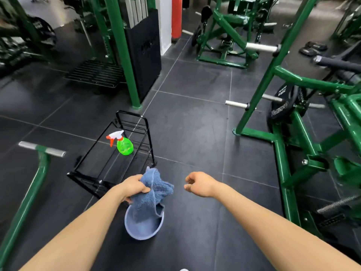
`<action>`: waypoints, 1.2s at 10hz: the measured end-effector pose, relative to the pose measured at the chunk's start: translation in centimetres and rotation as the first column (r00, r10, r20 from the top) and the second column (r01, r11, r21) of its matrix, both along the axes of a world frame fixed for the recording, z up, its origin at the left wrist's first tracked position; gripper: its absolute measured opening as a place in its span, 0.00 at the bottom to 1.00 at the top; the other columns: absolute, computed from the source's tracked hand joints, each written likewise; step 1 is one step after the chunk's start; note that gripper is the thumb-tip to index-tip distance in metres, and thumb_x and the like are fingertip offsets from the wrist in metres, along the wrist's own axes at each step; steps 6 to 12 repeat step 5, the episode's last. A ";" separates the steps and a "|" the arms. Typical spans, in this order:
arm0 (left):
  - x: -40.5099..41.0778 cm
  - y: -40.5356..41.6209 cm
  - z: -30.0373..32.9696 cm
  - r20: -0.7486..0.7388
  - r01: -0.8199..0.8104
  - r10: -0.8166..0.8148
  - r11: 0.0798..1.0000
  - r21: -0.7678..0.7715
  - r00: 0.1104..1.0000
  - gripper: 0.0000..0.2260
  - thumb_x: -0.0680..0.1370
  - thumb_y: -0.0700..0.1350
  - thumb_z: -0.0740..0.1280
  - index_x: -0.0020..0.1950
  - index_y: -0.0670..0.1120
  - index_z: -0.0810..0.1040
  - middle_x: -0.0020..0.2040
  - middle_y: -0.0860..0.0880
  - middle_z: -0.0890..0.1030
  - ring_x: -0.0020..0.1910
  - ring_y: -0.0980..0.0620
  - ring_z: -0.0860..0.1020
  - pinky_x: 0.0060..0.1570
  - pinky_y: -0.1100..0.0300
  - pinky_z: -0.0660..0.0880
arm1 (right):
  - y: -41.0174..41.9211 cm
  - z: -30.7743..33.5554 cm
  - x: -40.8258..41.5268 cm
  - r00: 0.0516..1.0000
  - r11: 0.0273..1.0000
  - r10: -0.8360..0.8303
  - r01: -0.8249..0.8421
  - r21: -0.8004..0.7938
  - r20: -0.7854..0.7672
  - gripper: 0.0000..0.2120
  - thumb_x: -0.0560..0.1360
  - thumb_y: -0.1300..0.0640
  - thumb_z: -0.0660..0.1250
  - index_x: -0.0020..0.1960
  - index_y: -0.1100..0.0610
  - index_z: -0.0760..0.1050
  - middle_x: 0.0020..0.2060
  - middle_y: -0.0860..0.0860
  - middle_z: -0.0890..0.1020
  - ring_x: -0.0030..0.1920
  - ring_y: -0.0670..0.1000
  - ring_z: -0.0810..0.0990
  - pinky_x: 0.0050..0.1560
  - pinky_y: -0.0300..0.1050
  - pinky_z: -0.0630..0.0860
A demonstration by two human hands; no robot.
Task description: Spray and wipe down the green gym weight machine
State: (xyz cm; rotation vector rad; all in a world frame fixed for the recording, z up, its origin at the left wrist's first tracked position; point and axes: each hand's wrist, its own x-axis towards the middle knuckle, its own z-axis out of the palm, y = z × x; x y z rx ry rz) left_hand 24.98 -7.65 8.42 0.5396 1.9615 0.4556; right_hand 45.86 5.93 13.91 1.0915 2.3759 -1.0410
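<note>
- Just below the left hand (134,186), a blue bowl (143,227) sits on the dark floor, and the blue towel (154,190) gripped in that hand's curled fingers hangs down into it.
- The right hand (199,184) hovers beside the towel, apart from it, fingers loosely curled and holding nothing.
- Ahead of the left hand stands a black wire cart (117,153) with a green spray bottle (122,144) upright on its top shelf.
- To the right of the right hand rises the green weight machine (293,153), a black plate (285,104) on its peg.
</note>
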 end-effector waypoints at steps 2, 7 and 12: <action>-1.1 -1.4 -1.4 -0.002 -0.064 0.064 0.998 0.005 0.998 0.10 0.76 0.39 0.67 0.54 0.50 0.74 0.48 0.45 0.79 0.43 0.46 0.79 0.43 0.51 0.77 | -2.1 -1.9 -4.1 0.998 0.998 0.066 -0.065 -0.026 0.011 0.17 0.77 0.54 0.65 0.63 0.61 0.74 0.60 0.56 0.79 0.59 0.56 0.77 0.61 0.47 0.73; -3.1 -2.1 -4.0 -0.047 -0.121 0.121 0.993 0.000 0.992 0.24 0.76 0.37 0.65 0.72 0.47 0.70 0.63 0.45 0.77 0.49 0.50 0.77 0.49 0.61 0.73 | -3.9 -4.3 -7.7 0.986 0.988 0.144 -0.140 -0.061 0.077 0.18 0.78 0.55 0.64 0.64 0.62 0.73 0.61 0.57 0.77 0.60 0.57 0.76 0.61 0.48 0.73; -3.1 -2.1 -4.0 -0.047 -0.121 0.121 0.993 0.000 0.992 0.24 0.76 0.37 0.65 0.72 0.47 0.70 0.63 0.45 0.77 0.49 0.50 0.77 0.49 0.61 0.73 | -3.9 -4.3 -7.7 0.986 0.988 0.144 -0.140 -0.061 0.077 0.18 0.78 0.55 0.64 0.64 0.62 0.73 0.61 0.57 0.77 0.60 0.57 0.76 0.61 0.48 0.73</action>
